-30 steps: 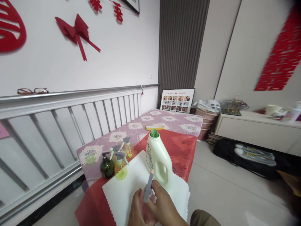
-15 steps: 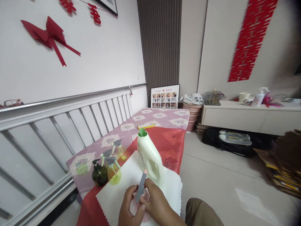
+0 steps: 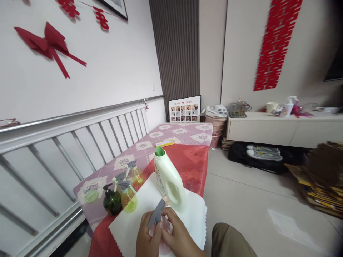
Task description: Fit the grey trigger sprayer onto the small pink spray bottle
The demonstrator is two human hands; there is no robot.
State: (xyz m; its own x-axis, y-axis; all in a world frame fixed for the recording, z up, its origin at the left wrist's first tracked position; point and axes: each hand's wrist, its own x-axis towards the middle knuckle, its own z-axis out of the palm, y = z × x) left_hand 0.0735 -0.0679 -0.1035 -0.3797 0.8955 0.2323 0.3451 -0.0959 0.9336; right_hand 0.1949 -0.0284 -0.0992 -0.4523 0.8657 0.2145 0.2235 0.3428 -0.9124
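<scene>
At the bottom edge of the view both hands meet over a small pinkish spray bottle (image 3: 163,233), which sits low between the palms above the white cloth (image 3: 128,223) and is mostly hidden by them. The left hand (image 3: 146,239) has its grip wrapped around the bottle's side, thumb up against the grey spray head (image 3: 157,217); the right hand (image 3: 178,241) closes on the same head from the other side, fingers curled at its base — the head leans to the left, its pale pink tip pointing up and right toward the detergent bottle. That white detergent bottle (image 3: 167,178) stands upright on the cloth just beyond the hands, its green spout uncovered at the top (the handle faces the person). To the left of it, near the cloth's far corner, stand three more spray bottles close together: a dark green one (image 3: 112,201), a yellow-green one (image 3: 128,200) touching or nearly touching it, and a third yellowish one (image 3: 135,173) a little farther back. A small green lid (image 3: 91,196) lies on the flowered cover to their left. The bench (image 3: 193,167) carries a red cloth under the white one, and a yellow flat box (image 3: 164,143) lies farther along it. A knee in brown trousers (image 3: 230,241) shows at the lower right.
</scene>
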